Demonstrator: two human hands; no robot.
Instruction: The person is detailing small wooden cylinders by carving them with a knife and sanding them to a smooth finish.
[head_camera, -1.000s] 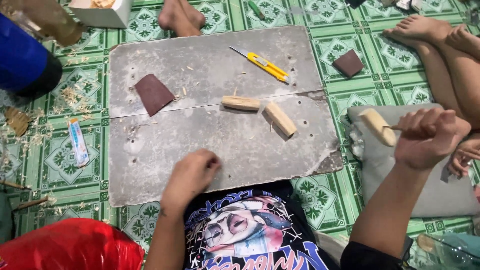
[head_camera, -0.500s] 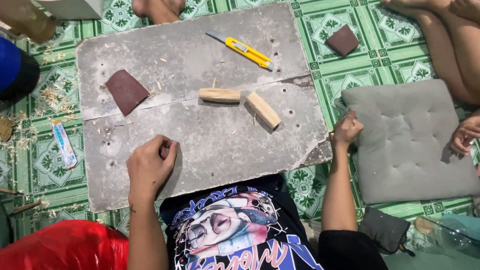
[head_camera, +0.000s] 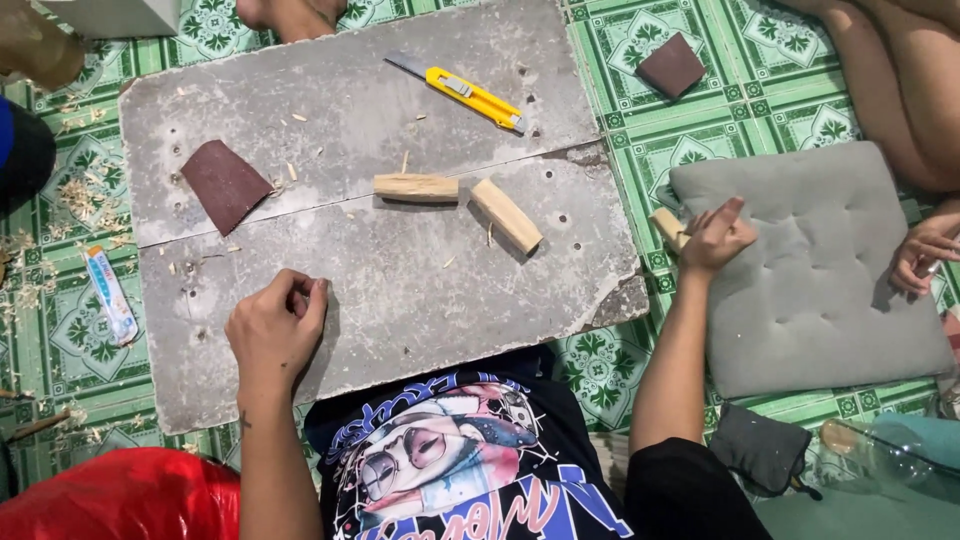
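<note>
**Wood block picked up off the cushion edge, board held down**

Wood is what's being handled here. A short pale wood block (head_camera: 668, 226) is pinched in the right hand (head_camera: 716, 238), fingertips closed on it and one finger sticking up, right at the left edge of the grey cushion (head_camera: 820, 290), just off the board's right side. The left hand (head_camera: 275, 330) is loosely curled, knuckles resting on the lower half of the grey cracked board (head_camera: 400, 290), nothing gripped as far as can be seen.

Two more carved wood pieces (head_camera: 416, 187) (head_camera: 507, 214) are lying nearly end to end along the crack in the middle. A yellow utility knife (head_camera: 468, 94) is left on the upper half, with what looks like its blade out at the far-left end, and a brown sandpaper sheet (head_camera: 224, 184) is at the left. Another sandpaper square (head_camera: 671, 66) is on the green tiled floor (head_camera: 800, 110).

Risk-wise, probably: that exposed blade could be brushed by a reaching arm, and the block is only held at one end, so it could be dropped. Someone else's hand (head_camera: 925, 262) is close to the cushion too.

Compared with half a second ago, the right hand was flat at the board's corner with no block seen in it; now the block is held. The left hand has barely shifted.
</note>
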